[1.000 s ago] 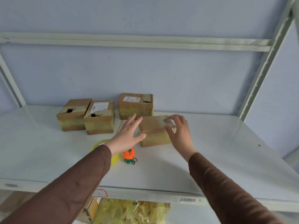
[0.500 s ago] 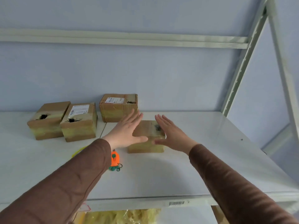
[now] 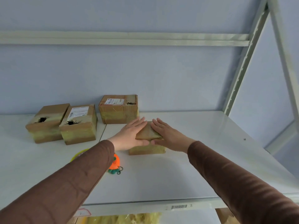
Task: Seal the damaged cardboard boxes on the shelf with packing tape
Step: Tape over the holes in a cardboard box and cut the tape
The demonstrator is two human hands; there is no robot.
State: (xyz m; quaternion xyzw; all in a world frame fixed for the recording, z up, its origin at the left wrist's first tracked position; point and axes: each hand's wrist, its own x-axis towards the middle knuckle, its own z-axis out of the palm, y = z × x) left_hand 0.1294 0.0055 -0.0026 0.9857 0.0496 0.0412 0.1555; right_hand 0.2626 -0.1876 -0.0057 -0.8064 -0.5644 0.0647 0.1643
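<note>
A small cardboard box [image 3: 148,134] sits in the middle of the white shelf [image 3: 161,178]. My left hand [image 3: 131,135] lies flat on the left part of its top, fingers straight. My right hand [image 3: 167,135] lies flat on the right part, fingers straight too. Two boxes with torn black holes stand at the back left: the far-left box [image 3: 47,122] and a labelled box [image 3: 79,124]. A third labelled box [image 3: 119,109] with a tear at its top right edge stands behind my hands. A yellow tape roll [image 3: 79,155] peeks out from under my left sleeve.
An orange keychain toy [image 3: 115,164] lies beside my left forearm. Grey shelf uprights [image 3: 244,59] rise at the right, and a crossbar [image 3: 123,38] runs overhead. The shelf's front edge carries a barcode label [image 3: 178,207]. Yellow bagged material [image 3: 129,218] lies on the level below.
Both hands have come down flat onto the box top and moved closer together. One second ago my right fingers were curled at the box's far right corner.
</note>
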